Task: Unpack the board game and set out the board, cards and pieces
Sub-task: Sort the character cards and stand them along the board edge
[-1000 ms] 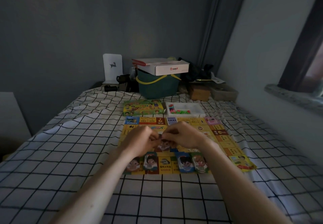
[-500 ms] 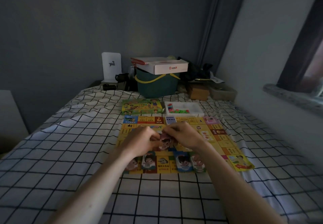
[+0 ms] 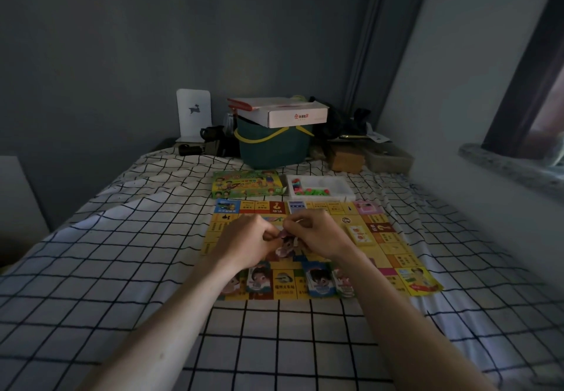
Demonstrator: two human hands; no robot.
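The yellow game board (image 3: 393,253) lies unfolded on the checked bedsheet. Above its middle, my left hand (image 3: 244,244) and my right hand (image 3: 320,238) meet and together pinch a small character piece (image 3: 287,244) with a cartoon face. Several character pieces (image 3: 317,280) stand along the board's near edge. A small card stack (image 3: 360,235) rests on the board to the right of my hands. Behind the board sit the green game box (image 3: 247,184) and a white tray (image 3: 335,184) holding coloured pieces.
A green bucket (image 3: 271,149) with a white carton (image 3: 293,112) on top stands at the bed's head, among dark clutter and brown boxes (image 3: 348,158). A wall and a stone window sill (image 3: 512,167) close off the right side.
Both hands stay together over the board's middle, working the small piece; it now shows more between the fingers. The camera shifted slightly.
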